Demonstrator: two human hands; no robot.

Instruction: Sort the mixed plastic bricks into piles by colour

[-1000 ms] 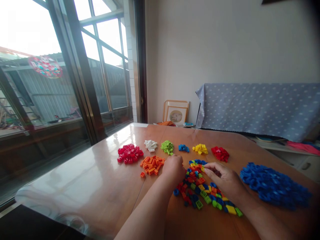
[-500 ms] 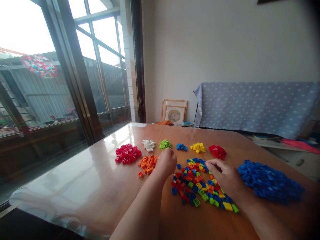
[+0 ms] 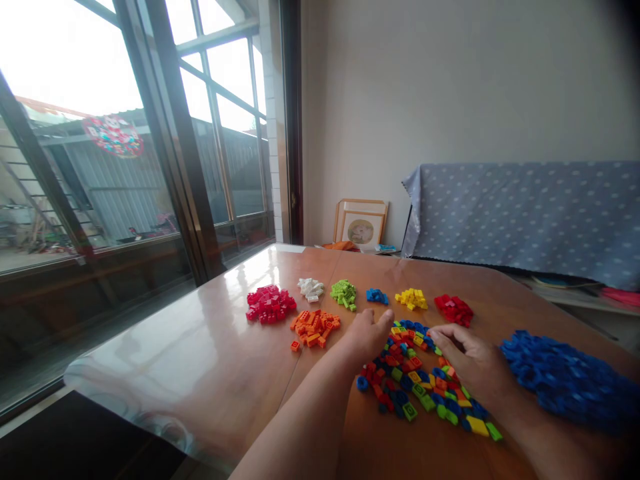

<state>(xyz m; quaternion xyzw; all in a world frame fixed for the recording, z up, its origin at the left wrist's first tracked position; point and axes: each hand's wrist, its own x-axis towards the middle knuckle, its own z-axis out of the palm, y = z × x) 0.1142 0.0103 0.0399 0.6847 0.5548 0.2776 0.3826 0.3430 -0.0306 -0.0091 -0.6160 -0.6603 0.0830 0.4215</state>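
My left hand [image 3: 371,331] hovers at the left edge of a mixed pile of toy bricks [image 3: 415,377], its thumb and fingers apart and nothing visible in them. Over the pile's right side, my right hand [image 3: 470,353] has its thumb and forefinger pinched close together. Whatever sits between those fingertips is too small to make out. The mixed pile holds red, orange, yellow, green and blue pieces, some of them round. Beyond my left hand lie a lime green brick pile [image 3: 344,295] and a small blue brick pile [image 3: 377,296].
Sorted heaps also lie on the wooden table [image 3: 240,373]: pink bricks [image 3: 271,305], white bricks [image 3: 311,289], orange bricks [image 3: 315,328], yellow bricks [image 3: 411,299] and red bricks [image 3: 454,309]. A large blue heap [image 3: 565,377] is at the right. Glass doors stand left.
My left hand has come back from the lime green pile toward the mixed pile, and its fingers have parted. My right hand stays pinched over the mixed pile. The view has swung slightly left.
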